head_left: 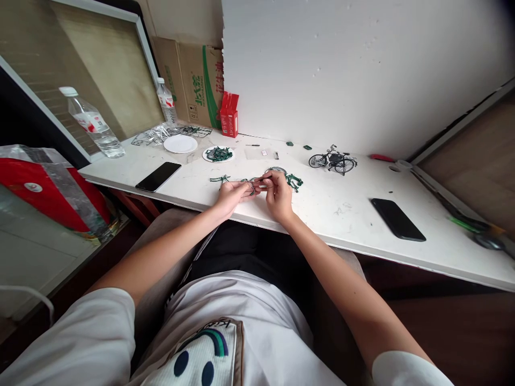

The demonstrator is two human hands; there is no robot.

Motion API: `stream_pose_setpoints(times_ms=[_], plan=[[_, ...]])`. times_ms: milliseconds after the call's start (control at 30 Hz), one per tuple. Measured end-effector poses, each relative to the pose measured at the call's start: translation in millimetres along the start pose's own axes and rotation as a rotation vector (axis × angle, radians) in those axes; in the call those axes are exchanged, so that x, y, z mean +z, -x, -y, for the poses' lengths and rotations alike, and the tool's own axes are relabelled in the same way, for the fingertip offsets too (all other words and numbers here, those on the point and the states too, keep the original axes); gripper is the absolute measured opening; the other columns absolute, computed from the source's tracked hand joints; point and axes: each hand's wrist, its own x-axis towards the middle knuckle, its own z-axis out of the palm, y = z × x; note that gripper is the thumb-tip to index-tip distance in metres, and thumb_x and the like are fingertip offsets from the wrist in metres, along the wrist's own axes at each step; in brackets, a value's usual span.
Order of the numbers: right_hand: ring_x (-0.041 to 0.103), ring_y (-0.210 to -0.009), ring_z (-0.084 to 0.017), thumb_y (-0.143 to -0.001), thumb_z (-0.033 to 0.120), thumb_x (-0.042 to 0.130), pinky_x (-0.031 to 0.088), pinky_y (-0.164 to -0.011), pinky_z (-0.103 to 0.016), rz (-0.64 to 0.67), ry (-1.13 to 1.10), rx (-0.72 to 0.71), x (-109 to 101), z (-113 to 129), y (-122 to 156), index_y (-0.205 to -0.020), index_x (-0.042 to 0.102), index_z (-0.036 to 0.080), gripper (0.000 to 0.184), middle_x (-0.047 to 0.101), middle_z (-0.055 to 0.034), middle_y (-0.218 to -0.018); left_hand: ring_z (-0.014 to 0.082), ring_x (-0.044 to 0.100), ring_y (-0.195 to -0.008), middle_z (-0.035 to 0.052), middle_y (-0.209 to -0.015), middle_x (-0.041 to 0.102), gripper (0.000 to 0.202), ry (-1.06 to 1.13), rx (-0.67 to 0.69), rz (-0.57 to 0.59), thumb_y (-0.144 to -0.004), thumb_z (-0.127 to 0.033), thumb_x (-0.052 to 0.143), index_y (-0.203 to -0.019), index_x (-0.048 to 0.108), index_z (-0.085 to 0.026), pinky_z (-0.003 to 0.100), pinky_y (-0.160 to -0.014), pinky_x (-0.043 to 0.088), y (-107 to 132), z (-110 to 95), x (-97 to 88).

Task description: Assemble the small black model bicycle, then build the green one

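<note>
Over the table's near edge my left hand [234,196] and my right hand [279,194] meet, fingertips almost together. Both are closed on a thin, dark green model bicycle part [252,186]; the fingers partly cover it, so its exact shape is unclear. Just past my right hand lie several green plastic pieces [295,182] and a partly hidden spoked wheel [277,170]. Another thin green piece [219,178] rests beyond my left hand. To the right stands a black miniature bicycle [333,160].
A white plate of green parts [218,154], a bare white plate [181,143] and a phone [159,177] are on the left. Two water bottles [95,126] and a red box [229,114] stand further back. A second phone [397,219] lies at right.
</note>
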Motion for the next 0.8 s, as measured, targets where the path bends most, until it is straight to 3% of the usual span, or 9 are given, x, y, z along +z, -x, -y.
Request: stream_pose_setpoints(times_ms=[300, 600, 800], plan=[[0.079, -0.089, -0.022, -0.111, 0.047, 0.044, 0.067, -0.086, -0.044, 0.062, 0.113, -0.045, -3.1, 7.3, -0.2, -0.119, 0.058, 0.028, 0.025, 0.076, -0.0078, -0.109, 0.0266, 0.080, -0.096, 0.0141, -0.096, 0.082, 0.024, 0.002, 0.019, -0.039, -0.080, -0.029, 0.088, -0.089, 0.077, -0.009, 0.051, -0.107, 0.058, 0.6, 0.8, 0.6], [0.080, -0.087, -0.022, -0.105, 0.054, 0.058, 0.068, -0.075, -0.037, -0.011, 0.113, 0.015, -0.7, 16.1, -0.6, -0.113, 0.062, 0.028, 0.027, 0.077, -0.0046, -0.098, 0.0277, 0.080, -0.100, 0.0131, -0.094, 0.082, 0.024, 0.022, 0.012, -0.050, -0.076, -0.026, 0.089, -0.089, 0.077, -0.010, 0.051, -0.107, 0.058, 1.3, -0.3, 2.2], [0.081, -0.083, -0.022, -0.101, 0.053, 0.066, 0.068, -0.071, -0.036, -0.046, 0.052, 0.074, -1.1, 16.6, -0.8, -0.100, 0.057, 0.026, 0.029, 0.079, -0.0036, -0.093, 0.0276, 0.079, -0.100, 0.0125, -0.097, 0.082, 0.027, 0.031, 0.035, -0.049, -0.073, -0.025, 0.092, -0.090, 0.078, -0.009, 0.052, -0.108, 0.058, 0.0, 2.3, 1.0]])
